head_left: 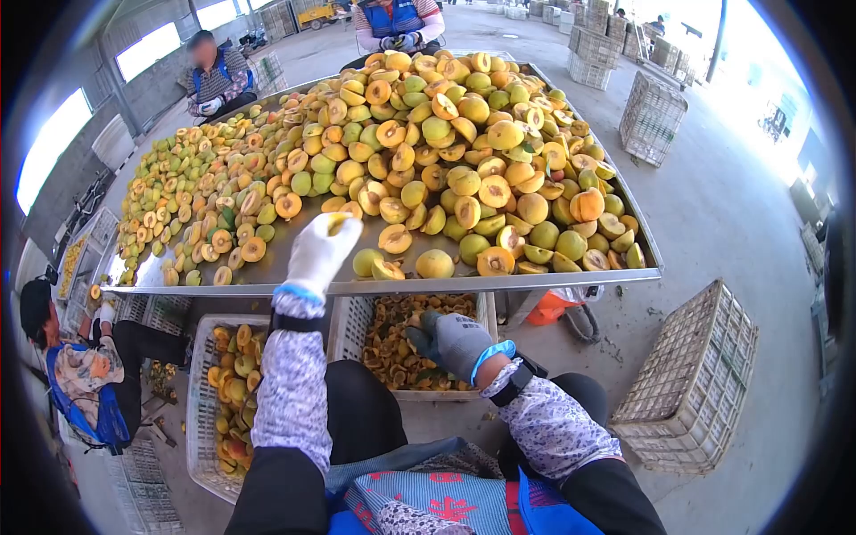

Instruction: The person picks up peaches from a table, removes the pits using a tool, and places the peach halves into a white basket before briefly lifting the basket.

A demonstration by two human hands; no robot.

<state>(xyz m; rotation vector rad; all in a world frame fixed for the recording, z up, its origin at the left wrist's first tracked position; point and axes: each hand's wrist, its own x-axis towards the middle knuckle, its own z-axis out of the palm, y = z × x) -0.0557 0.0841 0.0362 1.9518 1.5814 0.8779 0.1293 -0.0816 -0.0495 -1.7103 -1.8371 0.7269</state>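
My left hand (323,254), in a white glove, is raised at the near edge of the metal table. Its fingers are closed on a yellow apricot piece (337,223), partly hidden by the glove. A heap of apricots (428,134), many of them halved with brown centres showing, covers much of the table. Lower down, my right hand (455,343), in a grey glove with a dark palm, hangs over a crate (412,394) of small apricot pieces (392,348). Its fingers are curled, and whatever they hold is hidden.
The metal table's rim (374,287) runs across above my knees. Left of my legs stands a white crate (198,419) of apricot halves. An upright slatted crate (691,383) is on the floor at right. Other people sit at left (98,374) and across the table (399,22).
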